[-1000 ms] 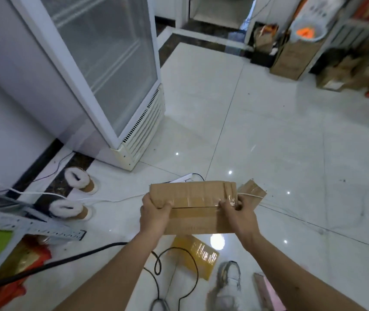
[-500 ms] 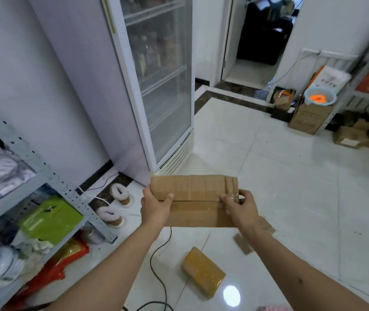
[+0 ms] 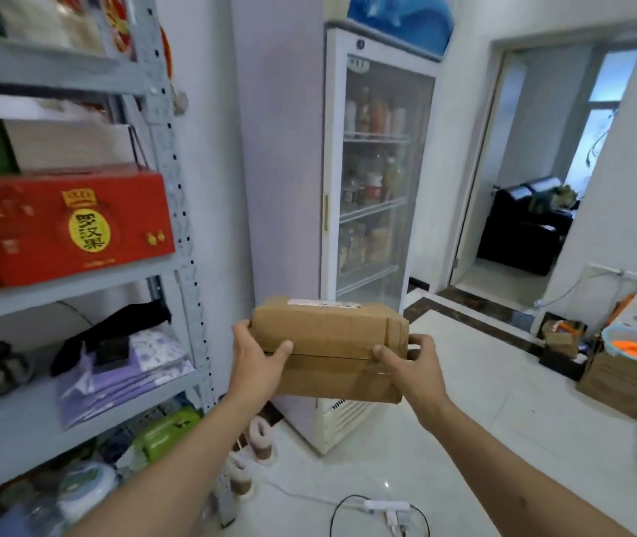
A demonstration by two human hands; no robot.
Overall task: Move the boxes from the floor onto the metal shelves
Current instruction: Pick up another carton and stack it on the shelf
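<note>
I hold a taped brown cardboard box [image 3: 328,344] in front of me at about waist height, a white label on its top. My left hand [image 3: 258,354] grips its left end, thumb across the near face. My right hand [image 3: 413,364] grips its right end the same way. The grey metal shelves [image 3: 177,265] stand to my left, with the box just right of their front upright. Their middle level carries a red gift box [image 3: 69,226]; the level below holds folded purple cloth [image 3: 115,377] and a black item.
A glass-door fridge [image 3: 375,195] full of bottles stands straight ahead behind the box. Slippers [image 3: 260,439] and a white power strip [image 3: 382,507] with cables lie on the white tile floor. Cardboard boxes and a bowl [image 3: 636,348] sit at the right wall. A doorway opens at the far right.
I have straightened up with the box: it rose from near the floor to waist height and the view swung left, bringing the shelves alongside. Both hands kept their grip.
</note>
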